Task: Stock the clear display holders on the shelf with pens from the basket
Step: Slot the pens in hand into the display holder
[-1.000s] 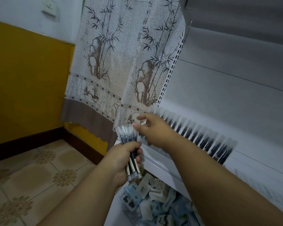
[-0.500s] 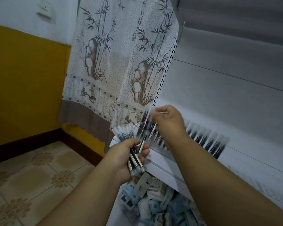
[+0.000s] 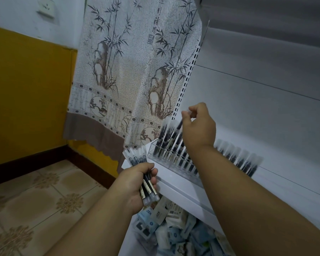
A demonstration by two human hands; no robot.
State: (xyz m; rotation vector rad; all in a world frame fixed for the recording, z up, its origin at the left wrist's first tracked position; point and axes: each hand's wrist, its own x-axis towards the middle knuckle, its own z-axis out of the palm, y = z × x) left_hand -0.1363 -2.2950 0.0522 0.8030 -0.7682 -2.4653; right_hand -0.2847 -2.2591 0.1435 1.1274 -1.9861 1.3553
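Right hand (image 3: 199, 126) risen — pen (image 3: 180, 124) over holder (image 3: 166, 164).

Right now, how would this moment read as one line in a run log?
step: stocking | left hand: holds pen bundle | right hand: pinches one pen above clear holder | shelf: rows partly filled

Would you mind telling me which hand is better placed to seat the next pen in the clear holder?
Right. The right hand already pinches a single pen directly above the clear holder on the shelf. The left hand sits lower, off the shelf's front, gripping the spare bundle of pens.
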